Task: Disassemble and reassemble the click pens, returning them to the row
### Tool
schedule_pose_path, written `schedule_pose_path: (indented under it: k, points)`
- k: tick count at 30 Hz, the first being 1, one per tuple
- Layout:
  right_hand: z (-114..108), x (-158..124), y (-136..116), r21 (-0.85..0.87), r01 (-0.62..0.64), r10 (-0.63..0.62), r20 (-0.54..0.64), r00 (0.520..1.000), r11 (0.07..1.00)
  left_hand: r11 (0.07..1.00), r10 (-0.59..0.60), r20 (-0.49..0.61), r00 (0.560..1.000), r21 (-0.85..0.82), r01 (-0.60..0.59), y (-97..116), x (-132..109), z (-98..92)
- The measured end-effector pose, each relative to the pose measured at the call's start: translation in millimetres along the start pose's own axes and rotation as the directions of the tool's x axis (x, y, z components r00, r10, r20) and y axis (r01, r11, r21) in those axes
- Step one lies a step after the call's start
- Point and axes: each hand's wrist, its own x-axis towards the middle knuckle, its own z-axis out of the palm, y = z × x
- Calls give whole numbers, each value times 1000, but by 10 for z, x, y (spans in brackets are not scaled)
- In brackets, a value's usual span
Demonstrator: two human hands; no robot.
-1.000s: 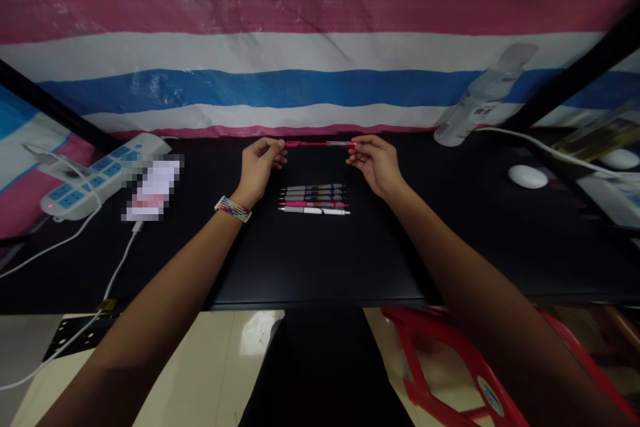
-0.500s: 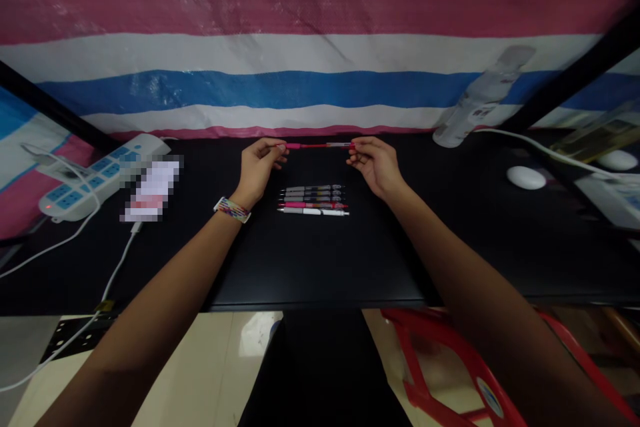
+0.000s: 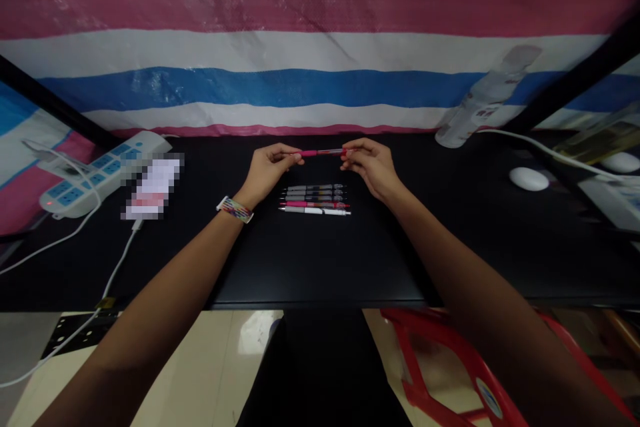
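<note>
Over the black table [image 3: 320,260], the left hand [image 3: 267,170] and the right hand [image 3: 373,165] have drawn closer together than a second ago, just beyond the row of pens [image 3: 314,198], each pinching one end of a pink-and-red pen [image 3: 311,153]. Less of it shows between them now; both its ends are covered, and I can't make out whether its parts join.

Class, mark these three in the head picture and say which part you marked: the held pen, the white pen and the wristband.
Held pen [image 3: 323,153]: head view, middle of its visible length.
White pen [image 3: 313,211]: head view, middle of its barrel.
Wristband [image 3: 235,209]: head view, middle of its multicoloured strap.
</note>
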Motion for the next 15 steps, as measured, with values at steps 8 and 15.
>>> schedule_pose_path:
  k: [8, 15]
  points:
    - [4, 9, 25, 0, -6, 6, 1, 1000, 1000, 995, 94, 24, 995, 30, -95, 9, 6, -11]
    - [14, 8, 11, -8, -23, 23, -1, 1000, 1000, 998, 66, 61, 996, -18, -65, 12, 2, -13]
